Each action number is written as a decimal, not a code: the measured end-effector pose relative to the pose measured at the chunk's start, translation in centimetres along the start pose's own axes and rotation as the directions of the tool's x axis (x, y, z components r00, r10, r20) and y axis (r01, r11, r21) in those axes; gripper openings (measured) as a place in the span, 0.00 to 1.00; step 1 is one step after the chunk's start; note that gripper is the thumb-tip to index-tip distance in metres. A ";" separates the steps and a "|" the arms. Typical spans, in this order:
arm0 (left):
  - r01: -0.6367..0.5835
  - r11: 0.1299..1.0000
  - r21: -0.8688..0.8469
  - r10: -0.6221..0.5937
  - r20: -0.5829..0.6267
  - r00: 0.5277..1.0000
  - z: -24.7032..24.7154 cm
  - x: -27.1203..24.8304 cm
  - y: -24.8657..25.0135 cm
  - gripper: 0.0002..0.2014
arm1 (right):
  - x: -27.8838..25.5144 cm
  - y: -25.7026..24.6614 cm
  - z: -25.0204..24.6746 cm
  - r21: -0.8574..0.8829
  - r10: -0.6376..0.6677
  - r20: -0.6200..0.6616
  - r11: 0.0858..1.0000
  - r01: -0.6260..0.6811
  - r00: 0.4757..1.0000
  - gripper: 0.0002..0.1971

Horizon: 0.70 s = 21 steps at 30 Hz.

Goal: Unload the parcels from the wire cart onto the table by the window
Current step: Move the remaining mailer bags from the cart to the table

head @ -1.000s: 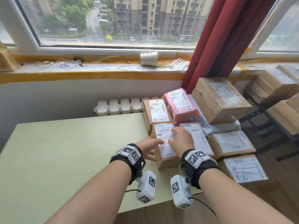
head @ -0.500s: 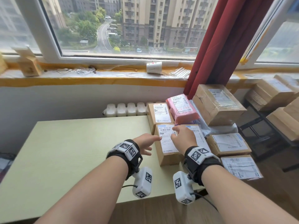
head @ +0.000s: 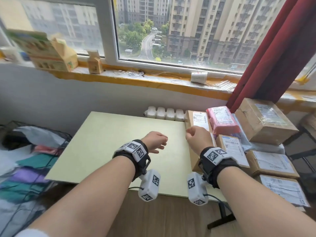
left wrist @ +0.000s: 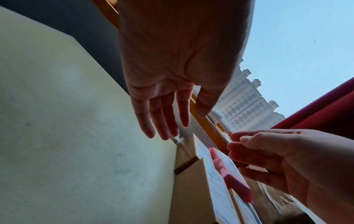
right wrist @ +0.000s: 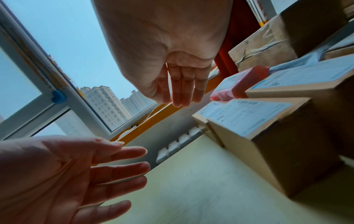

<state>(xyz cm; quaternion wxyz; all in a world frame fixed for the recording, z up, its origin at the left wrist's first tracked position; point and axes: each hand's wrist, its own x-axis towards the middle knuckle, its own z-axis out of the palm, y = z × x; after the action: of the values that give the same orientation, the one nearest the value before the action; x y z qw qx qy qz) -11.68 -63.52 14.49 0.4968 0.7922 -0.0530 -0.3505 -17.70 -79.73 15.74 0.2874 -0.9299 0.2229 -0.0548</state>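
at the far left of the head view the wire cart (head: 34, 151) stands beside the table, blurred, with grey, teal, purple and pink soft parcels (head: 25, 168) heaped inside it. on the window sill (head: 119, 77) above sit a printed carton (head: 49, 52) and a small cardboard box (head: 94, 62); further right a white paper cup (head: 198, 77) lies on its side.

the pale green table (head: 111, 142) runs out from under the window. the left hand (head: 154, 141) hovers over its bare top, holding nothing; from the left wrist view its fingers (left wrist: 162, 121) hang straight and relaxed, close together, thumb a little apart. the right hand (head: 198, 139) hovers just beside it, over the near labelled cardboard box (right wrist: 258, 133) at the table's right edge; its fingers (right wrist: 184, 91) are likewise loose and extended, empty, not touching the box.

right of the hands the unloaded parcels crowd the table: a tall narrow brown box (head: 198, 119) by the radiator (head: 165, 113), a pink poly mailer (head: 222, 120) leaning on the stack, a large taped carton (head: 263, 120) on top of a clear-wrapped bundle, and flatter labelled boxes (head: 271, 163) toward the near right corner. a dark red curtain (head: 277, 48) hangs behind them.
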 end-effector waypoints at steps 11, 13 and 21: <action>0.038 0.992 -0.117 -0.065 -0.235 0.970 -10.6 -7.0 -5.6 0.13 | -0.9 -11.4 6.2 0.019 -0.231 0.108 0.973 0.231 0.967 0.12; 0.053 0.987 -0.151 -0.093 -0.271 0.958 -12.6 -8.1 -7.3 0.12 | -1.3 -13.7 8.2 0.033 -0.264 0.138 0.965 0.262 0.955 0.12; 0.093 0.952 -0.291 -0.211 -0.404 0.890 -22.0 -13.4 -15.3 0.07 | -3.9 -23.6 16.5 0.132 -0.393 0.269 0.919 0.371 0.880 0.10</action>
<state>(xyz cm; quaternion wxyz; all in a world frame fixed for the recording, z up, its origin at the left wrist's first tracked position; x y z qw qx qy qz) -12.39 -33.59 14.34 0.5680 0.7782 0.1677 -0.2092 -8.38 -52.23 15.33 0.3358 -0.9417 -0.0115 0.0178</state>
